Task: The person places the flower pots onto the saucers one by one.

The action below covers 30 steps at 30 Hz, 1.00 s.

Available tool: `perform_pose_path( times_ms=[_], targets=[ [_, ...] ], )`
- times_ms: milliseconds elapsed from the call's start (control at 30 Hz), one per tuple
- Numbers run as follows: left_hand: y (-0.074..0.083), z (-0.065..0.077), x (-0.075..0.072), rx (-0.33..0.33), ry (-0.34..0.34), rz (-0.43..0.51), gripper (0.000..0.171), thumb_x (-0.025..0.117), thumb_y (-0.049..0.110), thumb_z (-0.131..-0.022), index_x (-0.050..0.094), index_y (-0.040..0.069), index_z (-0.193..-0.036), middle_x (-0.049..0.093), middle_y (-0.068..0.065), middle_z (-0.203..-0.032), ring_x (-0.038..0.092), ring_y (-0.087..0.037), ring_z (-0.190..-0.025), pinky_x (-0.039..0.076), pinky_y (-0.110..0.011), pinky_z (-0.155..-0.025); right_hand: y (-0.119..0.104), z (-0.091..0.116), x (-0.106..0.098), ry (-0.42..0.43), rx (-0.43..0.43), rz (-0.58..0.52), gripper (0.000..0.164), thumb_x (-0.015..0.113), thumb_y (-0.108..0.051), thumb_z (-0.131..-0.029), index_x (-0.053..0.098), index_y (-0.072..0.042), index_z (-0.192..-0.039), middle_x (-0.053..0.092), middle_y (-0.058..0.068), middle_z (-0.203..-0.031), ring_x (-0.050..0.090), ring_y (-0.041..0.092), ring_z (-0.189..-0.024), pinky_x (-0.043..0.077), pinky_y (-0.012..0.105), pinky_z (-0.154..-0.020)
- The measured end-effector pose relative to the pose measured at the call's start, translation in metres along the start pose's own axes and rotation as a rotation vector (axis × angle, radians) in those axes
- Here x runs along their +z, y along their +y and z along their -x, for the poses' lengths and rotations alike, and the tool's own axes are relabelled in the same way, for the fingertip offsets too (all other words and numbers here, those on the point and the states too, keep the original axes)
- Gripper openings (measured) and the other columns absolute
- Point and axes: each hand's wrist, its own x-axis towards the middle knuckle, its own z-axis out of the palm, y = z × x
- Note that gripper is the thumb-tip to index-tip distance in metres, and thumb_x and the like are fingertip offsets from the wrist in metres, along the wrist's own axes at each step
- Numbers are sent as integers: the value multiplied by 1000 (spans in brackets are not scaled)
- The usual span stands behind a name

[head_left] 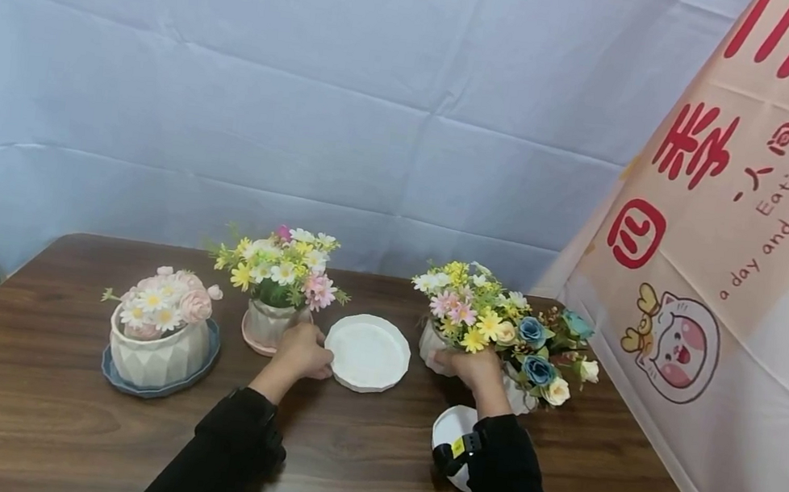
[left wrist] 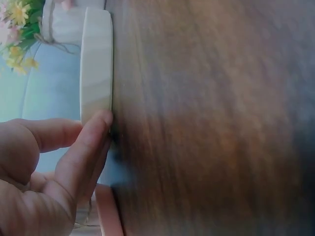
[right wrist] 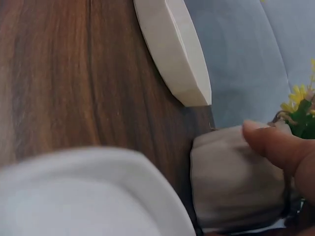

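Observation:
My left hand [head_left: 300, 355] pinches the left edge of a white faceted saucer [head_left: 368, 352] lying on the table. In the left wrist view, thumb and fingers meet at the saucer's rim [left wrist: 97, 64]. Just behind that hand, a whitish pot [head_left: 267, 326] of yellow, white and pink flowers stands on a pink saucer [head_left: 252, 341]. On the other side, my right hand [head_left: 474, 370] grips a whitish flowerpot [head_left: 431, 349] holding similar flowers. The right wrist view has the thumb against the pot's side [right wrist: 236, 177]; the other fingers are mostly hidden.
Close by on the right stands a pot [head_left: 520, 393] of blue and cream roses. A smaller white saucer [head_left: 449, 424] lies under my right wrist. Far left, a wide white pot [head_left: 159, 353] of pale flowers sits on a blue saucer [head_left: 206, 362]. Fabric [head_left: 643, 372] hangs along the right edge.

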Motion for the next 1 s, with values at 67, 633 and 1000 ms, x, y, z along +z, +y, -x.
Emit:
perform_pose_path(
  times_ms=[67, 633, 1000],
  targets=[
    [-1, -1, 1, 25, 9, -54, 25, 59, 0, -75, 63, -12, -96, 62, -7, -54, 64, -15, -49, 54, -25, -58, -1, 0, 1, 30, -12, 34, 87, 76, -29, -74, 30, 5, -140, 32, 29, -139, 33, 44, -124, 33, 51, -98],
    [-3, 0, -3, 8, -10, 17, 26, 54, 0, -77, 60, -14, -98, 61, -7, -54, 64, -16, -49, 52, -24, -50, -8, -7, 7, 130, -136, 153, 90, 79, -23, -69, 31, 1, -141, 35, 26, -139, 37, 43, -121, 34, 52, -97],
    [-6, -1, -2, -38, -30, 133, 25, 53, -2, -78, 59, -16, -98, 62, -13, -61, 64, -17, -50, 53, -25, -49, -21, 0, 5, 121, -251, 128, 84, 79, -21, -70, 35, 1, -139, 39, 24, -136, 40, 41, -119, 33, 54, -96]
  ],
)
